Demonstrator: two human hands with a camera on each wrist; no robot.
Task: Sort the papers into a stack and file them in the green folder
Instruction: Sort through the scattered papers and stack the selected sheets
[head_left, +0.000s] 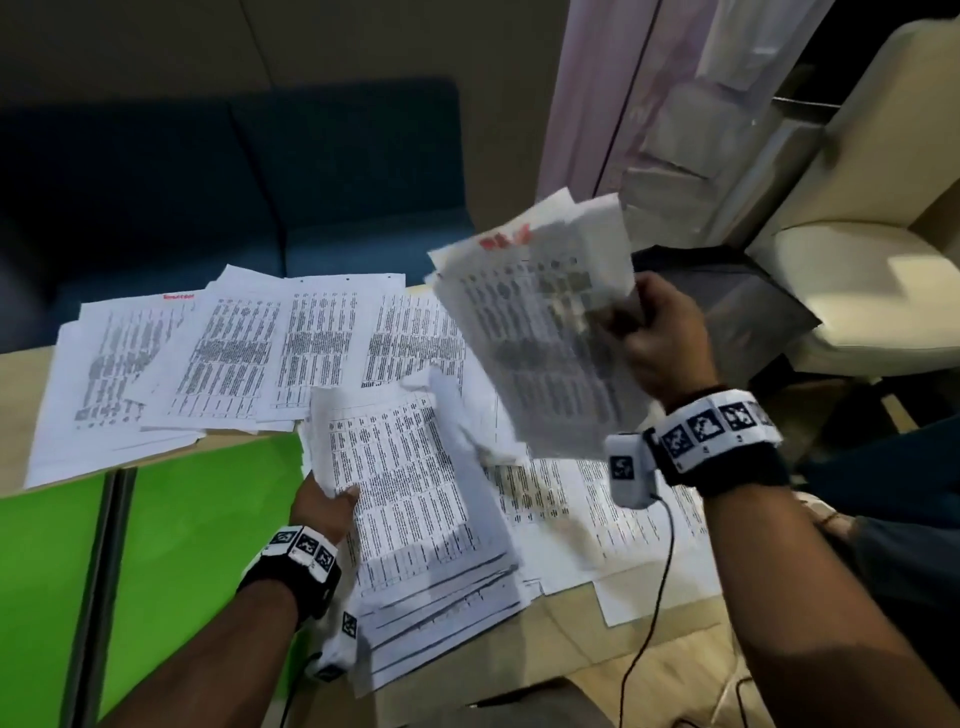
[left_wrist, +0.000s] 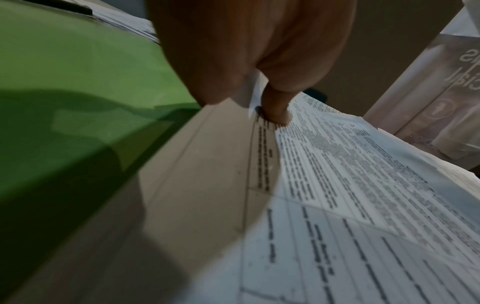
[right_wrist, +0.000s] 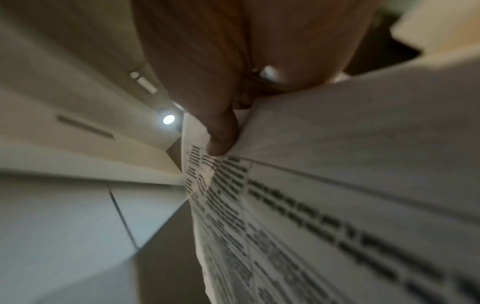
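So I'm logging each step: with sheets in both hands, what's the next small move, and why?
Probably lower the lifted sheets in the right hand onto the stack that the left hand holds at its edge. More papers lie loose on the table, and the green folder lies open.

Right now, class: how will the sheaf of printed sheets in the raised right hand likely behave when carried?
Probably floppy: the sheaf, pinched at one edge by the right hand, curves. Its fanned edges suggest that sheets could slip apart.
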